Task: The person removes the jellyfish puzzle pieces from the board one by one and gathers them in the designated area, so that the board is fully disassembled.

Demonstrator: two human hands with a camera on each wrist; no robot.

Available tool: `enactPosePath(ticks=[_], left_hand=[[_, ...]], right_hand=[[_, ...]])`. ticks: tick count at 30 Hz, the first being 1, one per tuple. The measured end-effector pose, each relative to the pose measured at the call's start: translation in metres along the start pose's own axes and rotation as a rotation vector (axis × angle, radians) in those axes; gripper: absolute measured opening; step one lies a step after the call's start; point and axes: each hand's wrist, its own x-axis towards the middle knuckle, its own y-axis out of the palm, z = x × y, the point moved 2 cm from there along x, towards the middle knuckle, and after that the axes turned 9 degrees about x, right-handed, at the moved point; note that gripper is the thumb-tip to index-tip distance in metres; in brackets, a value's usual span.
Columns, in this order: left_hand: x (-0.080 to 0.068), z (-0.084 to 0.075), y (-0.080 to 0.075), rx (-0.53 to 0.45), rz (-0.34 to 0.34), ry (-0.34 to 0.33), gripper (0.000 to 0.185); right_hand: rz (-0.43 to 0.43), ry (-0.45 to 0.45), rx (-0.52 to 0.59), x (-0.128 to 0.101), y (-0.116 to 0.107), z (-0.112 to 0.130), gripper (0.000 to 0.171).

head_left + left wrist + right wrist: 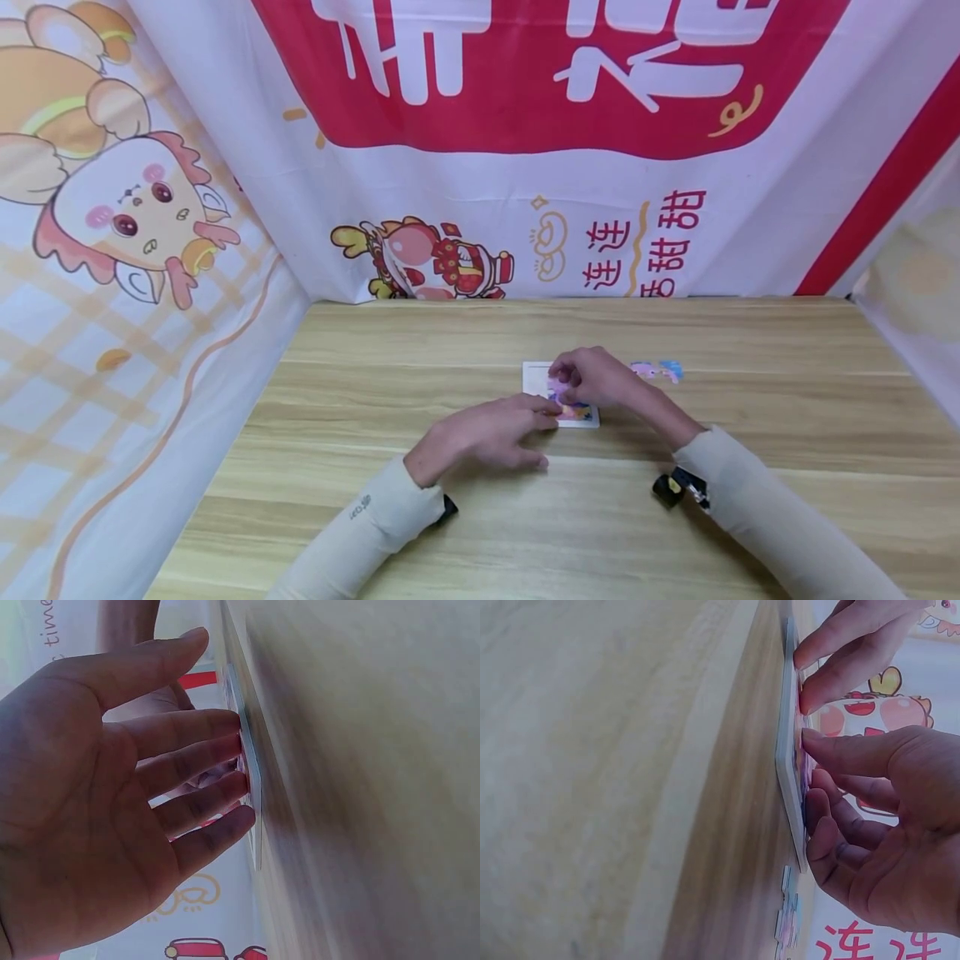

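A small jigsaw puzzle in a white tray [534, 379] lies flat on the wooden table, its picture part pink, purple and orange. My left hand [491, 429] reaches in from the near left, fingers extended and fingertips resting on the puzzle's edge; its palm shows in the left wrist view. Over the right side of the tray, my right hand [596, 377] has curled fingers and pinches a pinkish puzzle piece [557, 387] against the picture. The fingers largely cover that piece. In the right wrist view, thumb and fingertips are right at the tray's surface.
Loose puzzle pieces [666, 370] lie on the table [420, 342] just right of the tray, behind the right forearm. A printed white and red cloth [450, 192] hangs along the table's back edge, with another cloth [112, 350] at the left side.
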Motion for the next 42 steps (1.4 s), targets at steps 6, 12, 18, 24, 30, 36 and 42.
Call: enactPosePath(ticks=[6,12,18,24,30,36,42], left_hand=[[0.0,-0.002,-0.001,0.009,-0.008,0.014,0.065],[-0.001,-0.002,0.0,0.01,-0.003,0.012,0.066],[-0.001,-0.002,0.0,0.016,-0.004,0.014,0.066],[-0.001,-0.003,-0.001,0.026,-0.007,0.015,0.064],[-0.001,-0.003,-0.002,0.028,-0.004,0.025,0.063],[0.0,-0.003,0.0,0.022,0.0,0.021,0.064],[0.001,-0.003,0.001,0.018,0.0,0.015,0.064]], right_hand=[[-0.012,0.005,0.008,-0.001,0.0,0.0,0.028],[-0.018,0.022,0.012,-0.003,0.001,0.001,0.026],[-0.031,-0.011,0.04,-0.004,-0.002,-0.002,0.019],[-0.047,-0.054,0.112,-0.005,-0.011,-0.005,0.012],[-0.029,-0.096,0.165,-0.01,-0.021,-0.008,0.015],[-0.011,-0.075,0.183,-0.016,-0.028,-0.018,0.016],[-0.013,-0.054,0.18,-0.023,-0.033,-0.027,0.016]])
